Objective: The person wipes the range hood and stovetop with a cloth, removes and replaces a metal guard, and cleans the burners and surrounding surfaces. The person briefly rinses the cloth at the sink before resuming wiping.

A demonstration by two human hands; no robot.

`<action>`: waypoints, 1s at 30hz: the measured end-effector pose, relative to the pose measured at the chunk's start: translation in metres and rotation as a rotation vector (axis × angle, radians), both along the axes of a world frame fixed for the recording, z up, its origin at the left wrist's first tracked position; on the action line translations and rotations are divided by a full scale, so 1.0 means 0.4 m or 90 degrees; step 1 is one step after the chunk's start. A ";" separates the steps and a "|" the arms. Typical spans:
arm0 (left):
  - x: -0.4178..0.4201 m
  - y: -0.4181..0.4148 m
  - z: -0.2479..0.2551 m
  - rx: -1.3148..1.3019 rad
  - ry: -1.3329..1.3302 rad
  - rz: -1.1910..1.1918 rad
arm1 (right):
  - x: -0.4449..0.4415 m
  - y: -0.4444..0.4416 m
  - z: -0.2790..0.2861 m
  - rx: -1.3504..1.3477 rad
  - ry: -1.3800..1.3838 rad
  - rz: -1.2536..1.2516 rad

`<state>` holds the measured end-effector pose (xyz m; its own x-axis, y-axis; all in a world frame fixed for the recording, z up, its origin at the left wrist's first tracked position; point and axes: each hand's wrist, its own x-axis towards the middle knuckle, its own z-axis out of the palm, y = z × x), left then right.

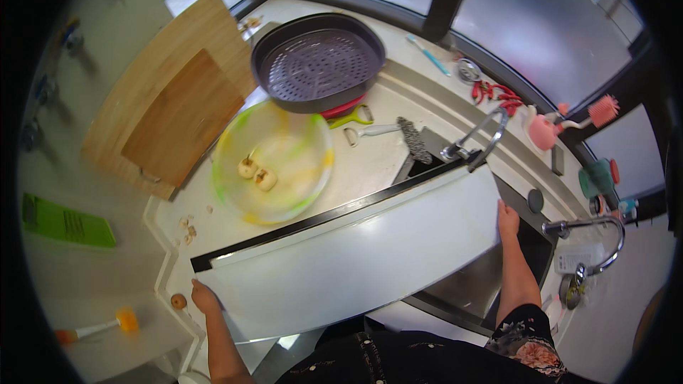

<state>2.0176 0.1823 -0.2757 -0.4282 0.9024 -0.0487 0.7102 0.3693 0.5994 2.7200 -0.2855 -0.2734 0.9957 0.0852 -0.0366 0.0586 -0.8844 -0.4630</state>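
A large pale panel with a black strip along its far edge (352, 245) spans the space before me, tilted in the view. My left hand (205, 297) grips its left end and my right hand (508, 221) grips its right end. Beyond the panel stands a translucent yellow-green basin (299, 192) holding two pale, peeled round vegetables or fruits (256, 173). A dark perforated steamer basket (320, 66) is behind the basin. A green peeler (352, 117), a peeler with a pale handle (373, 130) and a grey scrubber (414, 140) lie nearby.
Wooden cutting boards (181, 117) lean at the left. A chrome faucet (496, 138) rises by the panel's far right corner; another (613, 232) stands at a dark sink (464, 285). Red chillies (496, 95) and a pink brush holder (543, 132) line the window ledge. A brown round item (178, 301) is near my left hand.
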 end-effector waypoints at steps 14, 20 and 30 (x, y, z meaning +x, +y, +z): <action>-0.050 -0.283 0.257 -0.004 0.119 0.104 | 0.000 -0.215 0.007 0.141 0.124 0.074; -0.202 -0.564 0.433 -0.036 0.166 0.216 | -0.101 -0.108 0.023 0.245 0.097 0.177; -0.519 -1.105 0.576 0.043 0.144 0.453 | -0.343 0.088 0.242 0.123 0.016 0.420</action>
